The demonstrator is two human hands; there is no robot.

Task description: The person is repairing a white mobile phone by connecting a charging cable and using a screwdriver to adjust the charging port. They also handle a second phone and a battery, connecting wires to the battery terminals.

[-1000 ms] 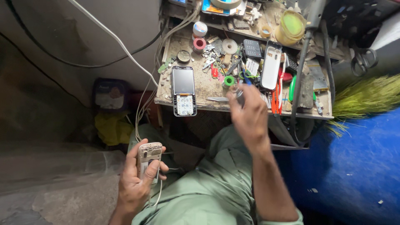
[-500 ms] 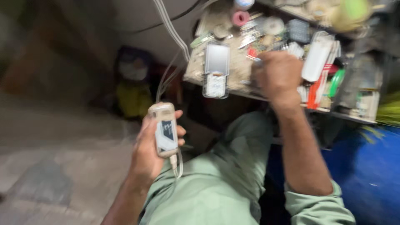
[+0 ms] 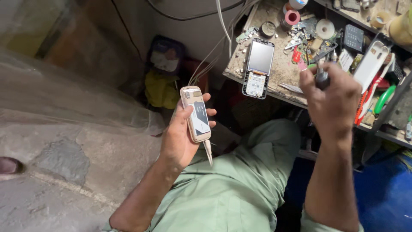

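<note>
Right hand point(image 3: 332, 96) now lifted off the workbench edge point(image 3: 274, 92), pinching a screwdriver point(image 3: 322, 77); left hand point(image 3: 182, 133) clasping a gold phone point(image 3: 196, 114).

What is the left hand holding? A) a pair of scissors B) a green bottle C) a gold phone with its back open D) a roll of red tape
C: the left hand grips a small gold phone with its back open, out in front of the bench, while the right hand holds a small tool.
</note>
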